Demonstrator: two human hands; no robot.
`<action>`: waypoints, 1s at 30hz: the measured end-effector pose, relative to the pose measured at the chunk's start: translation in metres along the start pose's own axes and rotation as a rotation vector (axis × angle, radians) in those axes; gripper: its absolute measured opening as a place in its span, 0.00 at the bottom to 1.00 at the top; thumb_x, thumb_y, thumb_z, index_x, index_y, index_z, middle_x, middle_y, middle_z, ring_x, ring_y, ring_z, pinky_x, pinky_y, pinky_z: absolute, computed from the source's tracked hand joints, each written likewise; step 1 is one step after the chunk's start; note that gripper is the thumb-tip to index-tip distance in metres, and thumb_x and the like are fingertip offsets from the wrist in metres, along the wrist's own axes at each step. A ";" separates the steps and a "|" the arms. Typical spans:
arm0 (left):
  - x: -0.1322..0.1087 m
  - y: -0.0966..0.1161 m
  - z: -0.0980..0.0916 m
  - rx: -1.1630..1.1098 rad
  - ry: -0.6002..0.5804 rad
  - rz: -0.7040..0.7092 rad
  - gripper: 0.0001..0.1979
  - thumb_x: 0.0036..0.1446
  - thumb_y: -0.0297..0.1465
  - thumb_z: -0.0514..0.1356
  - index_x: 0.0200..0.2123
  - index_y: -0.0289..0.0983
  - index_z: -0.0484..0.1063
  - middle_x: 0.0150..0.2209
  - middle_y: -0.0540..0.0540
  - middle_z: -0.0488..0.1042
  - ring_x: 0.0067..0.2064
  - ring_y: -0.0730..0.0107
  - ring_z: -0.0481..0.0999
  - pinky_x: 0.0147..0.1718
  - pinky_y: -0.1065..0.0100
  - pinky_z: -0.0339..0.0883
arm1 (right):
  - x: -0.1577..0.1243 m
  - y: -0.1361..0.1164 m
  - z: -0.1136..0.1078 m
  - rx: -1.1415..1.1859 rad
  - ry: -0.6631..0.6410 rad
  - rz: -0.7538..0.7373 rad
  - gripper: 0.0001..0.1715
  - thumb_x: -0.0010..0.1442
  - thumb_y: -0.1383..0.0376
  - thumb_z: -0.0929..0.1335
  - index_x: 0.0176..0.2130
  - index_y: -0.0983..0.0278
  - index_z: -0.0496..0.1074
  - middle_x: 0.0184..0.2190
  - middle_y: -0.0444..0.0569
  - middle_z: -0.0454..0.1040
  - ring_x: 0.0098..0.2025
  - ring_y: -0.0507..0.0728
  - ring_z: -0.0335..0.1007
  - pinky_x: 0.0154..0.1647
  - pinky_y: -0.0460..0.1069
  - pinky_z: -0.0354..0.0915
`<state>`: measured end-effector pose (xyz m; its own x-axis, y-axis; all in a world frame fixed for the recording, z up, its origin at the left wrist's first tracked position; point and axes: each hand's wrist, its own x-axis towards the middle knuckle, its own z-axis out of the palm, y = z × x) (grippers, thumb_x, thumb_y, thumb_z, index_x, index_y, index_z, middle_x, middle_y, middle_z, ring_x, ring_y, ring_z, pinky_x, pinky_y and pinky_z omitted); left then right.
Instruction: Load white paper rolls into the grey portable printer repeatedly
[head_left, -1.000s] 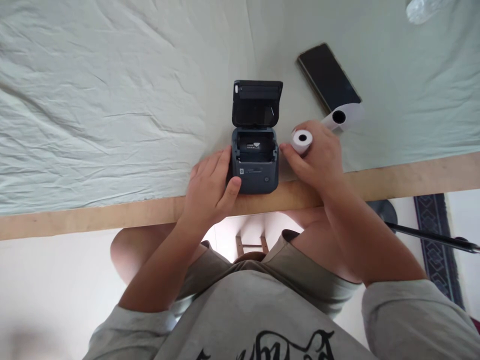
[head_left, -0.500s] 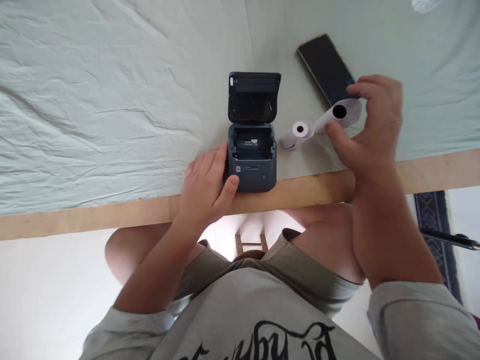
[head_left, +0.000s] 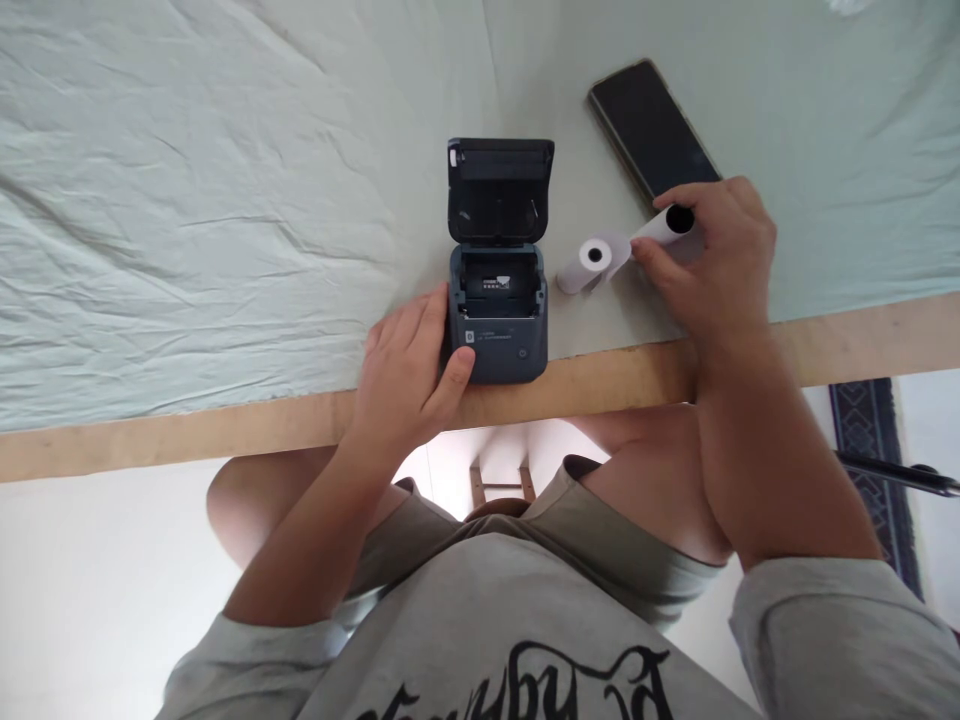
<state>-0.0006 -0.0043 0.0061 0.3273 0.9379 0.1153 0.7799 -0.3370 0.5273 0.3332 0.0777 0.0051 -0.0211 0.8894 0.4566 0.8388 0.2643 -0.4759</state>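
Note:
A dark blue printer [head_left: 501,350] stands at the table's front edge, its black lid [head_left: 499,190] raised and its paper bay bare. My left hand [head_left: 405,365] rests against the printer's left side, thumb on its front corner. To the right, a white paper roll [head_left: 585,265] with a small dark core stands on the cloth. A strip of paper runs from it toward a second white roll [head_left: 660,228] with a wider dark core. My right hand [head_left: 716,250] has its thumb and fingers around that second roll.
A black phone [head_left: 652,130] lies behind the rolls, close to my right fingers. Pale green cloth [head_left: 225,200] covers the table up to its wooden front edge [head_left: 622,380]. Clear plastic shows at the top right edge.
My right hand has moved slightly left and closed around the wider-cored roll, where its fingers were spread before. The left hand stays on the printer.

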 end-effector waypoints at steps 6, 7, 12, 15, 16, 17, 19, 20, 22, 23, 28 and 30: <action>0.000 0.001 0.000 0.017 0.000 -0.004 0.38 0.77 0.54 0.38 0.75 0.35 0.60 0.66 0.31 0.74 0.65 0.43 0.74 0.62 0.47 0.65 | 0.000 -0.018 0.005 0.330 0.157 0.022 0.30 0.52 0.52 0.74 0.53 0.52 0.67 0.39 0.49 0.76 0.40 0.62 0.75 0.43 0.58 0.70; 0.000 0.001 0.000 0.016 -0.001 -0.005 0.38 0.77 0.54 0.38 0.74 0.35 0.60 0.66 0.30 0.74 0.65 0.43 0.74 0.62 0.47 0.65 | 0.002 -0.025 0.007 0.463 0.253 0.018 0.32 0.50 0.50 0.74 0.52 0.51 0.64 0.36 0.46 0.75 0.38 0.61 0.74 0.39 0.57 0.69; 0.000 0.001 0.001 0.019 -0.008 -0.008 0.40 0.76 0.55 0.37 0.74 0.31 0.60 0.65 0.28 0.74 0.65 0.41 0.74 0.62 0.47 0.64 | 0.012 -0.070 0.012 0.638 0.302 -0.168 0.20 0.49 0.58 0.70 0.42 0.54 0.61 0.41 0.46 0.70 0.47 0.59 0.78 0.47 0.56 0.73; 0.000 0.001 0.001 0.011 -0.015 -0.004 0.40 0.76 0.54 0.38 0.74 0.30 0.60 0.65 0.28 0.74 0.65 0.40 0.73 0.63 0.46 0.64 | 0.006 -0.101 0.015 0.471 0.229 -0.161 0.17 0.55 0.62 0.67 0.46 0.55 0.67 0.45 0.46 0.70 0.45 0.58 0.76 0.46 0.56 0.72; 0.000 0.002 0.001 0.005 -0.016 -0.004 0.40 0.76 0.54 0.38 0.74 0.30 0.60 0.65 0.28 0.73 0.65 0.40 0.73 0.63 0.46 0.64 | 0.002 -0.110 0.016 0.406 0.181 -0.150 0.18 0.57 0.62 0.66 0.49 0.54 0.68 0.47 0.46 0.72 0.46 0.58 0.76 0.46 0.56 0.73; 0.001 0.002 0.001 -0.003 -0.017 -0.007 0.40 0.76 0.53 0.39 0.74 0.30 0.60 0.65 0.28 0.73 0.65 0.39 0.73 0.62 0.45 0.64 | -0.001 -0.119 0.017 0.335 0.140 -0.155 0.20 0.58 0.62 0.66 0.51 0.54 0.69 0.48 0.47 0.73 0.47 0.59 0.76 0.48 0.58 0.74; 0.001 0.003 0.001 -0.012 -0.019 -0.016 0.39 0.76 0.53 0.40 0.73 0.29 0.60 0.65 0.27 0.73 0.65 0.39 0.73 0.62 0.44 0.64 | -0.005 -0.132 0.019 0.187 0.006 -0.171 0.23 0.57 0.63 0.67 0.53 0.53 0.70 0.48 0.49 0.76 0.51 0.63 0.76 0.53 0.61 0.74; 0.001 0.004 0.000 -0.011 -0.024 -0.019 0.39 0.76 0.52 0.40 0.73 0.28 0.60 0.65 0.28 0.73 0.65 0.40 0.73 0.62 0.44 0.64 | -0.006 -0.136 0.020 0.121 -0.071 -0.170 0.24 0.57 0.63 0.68 0.54 0.53 0.71 0.49 0.50 0.77 0.54 0.65 0.75 0.56 0.63 0.74; 0.001 0.005 -0.001 -0.008 -0.033 -0.027 0.39 0.76 0.51 0.42 0.74 0.28 0.60 0.66 0.29 0.73 0.65 0.41 0.72 0.63 0.46 0.64 | -0.005 -0.140 0.022 0.024 -0.225 -0.152 0.26 0.58 0.65 0.69 0.56 0.52 0.72 0.51 0.51 0.79 0.57 0.68 0.75 0.61 0.65 0.72; 0.001 0.006 -0.002 -0.008 -0.042 -0.031 0.38 0.76 0.51 0.42 0.74 0.28 0.60 0.66 0.29 0.73 0.66 0.41 0.72 0.64 0.46 0.64 | -0.004 -0.140 0.024 -0.004 -0.282 -0.145 0.26 0.59 0.67 0.69 0.56 0.51 0.72 0.53 0.51 0.79 0.58 0.68 0.76 0.63 0.66 0.70; 0.001 0.008 -0.004 -0.017 -0.056 -0.037 0.39 0.76 0.50 0.44 0.74 0.25 0.60 0.66 0.27 0.73 0.66 0.39 0.72 0.64 0.44 0.64 | -0.003 -0.135 0.032 -0.084 -0.317 -0.234 0.20 0.62 0.70 0.67 0.52 0.55 0.76 0.53 0.51 0.83 0.53 0.65 0.80 0.60 0.64 0.69; 0.000 0.008 -0.004 -0.019 -0.058 -0.044 0.39 0.76 0.49 0.44 0.74 0.25 0.60 0.66 0.28 0.73 0.66 0.40 0.72 0.64 0.44 0.64 | -0.004 -0.133 0.033 -0.092 -0.274 -0.284 0.18 0.63 0.71 0.67 0.51 0.59 0.77 0.51 0.53 0.85 0.49 0.64 0.82 0.56 0.61 0.70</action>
<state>0.0037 -0.0063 0.0137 0.3241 0.9450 0.0431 0.7842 -0.2939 0.5465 0.2035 0.0511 0.0419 -0.3931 0.8556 0.3368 0.8236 0.4905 -0.2849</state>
